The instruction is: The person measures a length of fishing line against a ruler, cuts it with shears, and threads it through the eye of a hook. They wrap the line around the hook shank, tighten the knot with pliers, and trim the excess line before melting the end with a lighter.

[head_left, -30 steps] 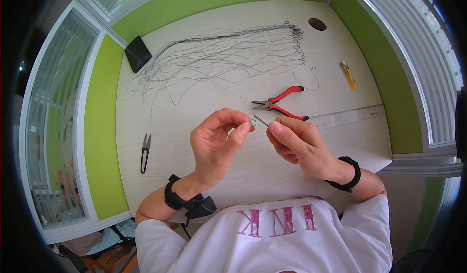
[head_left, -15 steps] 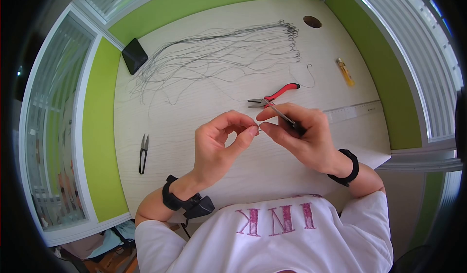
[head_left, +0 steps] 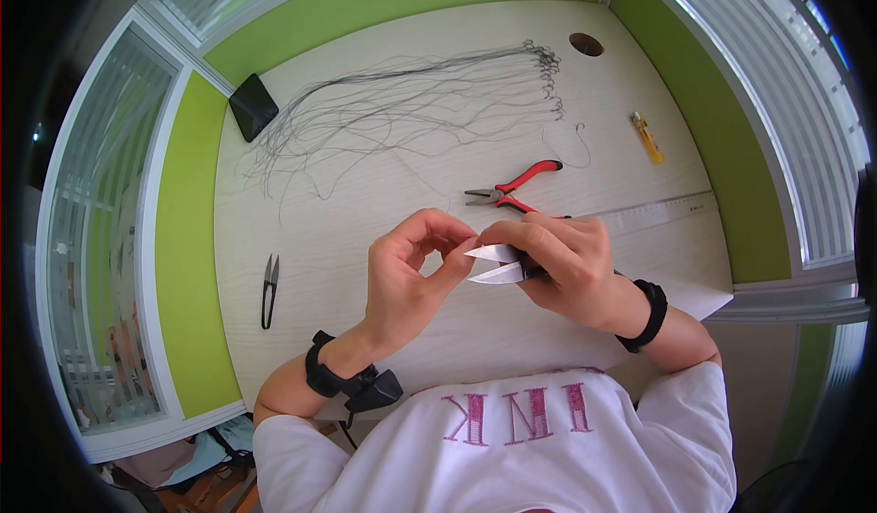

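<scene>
My right hand [head_left: 568,262] grips a pair of thread snips [head_left: 501,275], whose two pale blades stand apart and point left toward my other hand. Thumb and forefinger of my left hand [head_left: 406,262] are pinched together at the blade tips; whatever is between them is too small or hidden to make out. Just beyond the hands lie red-handled pliers [head_left: 498,195] with their jaws slightly parted. A single hook [head_left: 580,127] with a thin line curls on the table behind the pliers.
Many hooks with long dark lines [head_left: 411,63] spread across the back of the table [head_left: 365,198]. A second pair of snips [head_left: 269,291] lies left, a black box-like object [head_left: 253,107] back left. A clear ruler [head_left: 653,210] and yellow lighter [head_left: 647,138] lie right, near a round hole [head_left: 586,44].
The snips have swung from lying back across my right hand to pointing left, blades at my left fingertips. My right fingers have curled round them. My left hand has barely moved.
</scene>
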Tool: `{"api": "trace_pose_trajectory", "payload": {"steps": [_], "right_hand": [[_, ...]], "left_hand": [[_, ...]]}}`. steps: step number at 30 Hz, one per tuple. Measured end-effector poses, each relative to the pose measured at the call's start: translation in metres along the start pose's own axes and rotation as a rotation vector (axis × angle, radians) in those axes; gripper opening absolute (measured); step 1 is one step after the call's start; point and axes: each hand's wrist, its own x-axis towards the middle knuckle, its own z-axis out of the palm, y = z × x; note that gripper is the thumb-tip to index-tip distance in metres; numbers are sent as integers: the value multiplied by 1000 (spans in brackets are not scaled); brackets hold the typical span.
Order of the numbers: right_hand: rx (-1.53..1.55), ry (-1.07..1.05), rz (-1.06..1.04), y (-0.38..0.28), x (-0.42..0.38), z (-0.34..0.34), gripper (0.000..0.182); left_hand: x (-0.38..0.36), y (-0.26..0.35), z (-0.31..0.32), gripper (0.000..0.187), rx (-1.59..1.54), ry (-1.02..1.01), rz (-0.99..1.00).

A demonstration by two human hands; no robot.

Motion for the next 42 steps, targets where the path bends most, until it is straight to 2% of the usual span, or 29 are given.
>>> {"api": "trace_pose_trajectory", "payload": {"steps": [1, 4, 8, 11, 14, 15, 17, 21, 23, 32, 42], "right_hand": [[-1, -1, -2, 0, -1, 0, 32], [-268, 22, -257, 2, -2, -1, 33], [-302, 38, -304, 3, -3, -1, 34], [-178, -1, -215, 3, -5, -1, 36], [188, 22, 127, -3, -3, 0, 36], [188, 22, 126, -4, -4, 0, 36], [278, -2, 303, -5, -5, -1, 34], [309, -9, 363, -10, -2, -3, 32], [332, -39, 452, -11, -1, -4, 23], [447, 39, 526, -12, -3, 1, 21], [549, -54, 652, -18, 0, -6, 17]], "left_hand": [[0, 1, 0, 9, 6, 10, -11], [1, 0, -1, 7, -10, 13, -25], [0, -3, -1, 7, -50, -3, -2], [0, 2, -3, 7, -49, 15, -28], [0, 5, 0, 7, -34, 20, -8], [0, 7, 1, 7, -34, 21, -7], [0, 10, 2, 7, -47, 53, -23], [0, 6, 1, 8, -41, 54, 10], [0, 3, 1, 9, 8, 40, 112], [2, 2, 1, 15, 292, 45, 353], [2, 3, 3, 16, 323, 33, 370]]}}
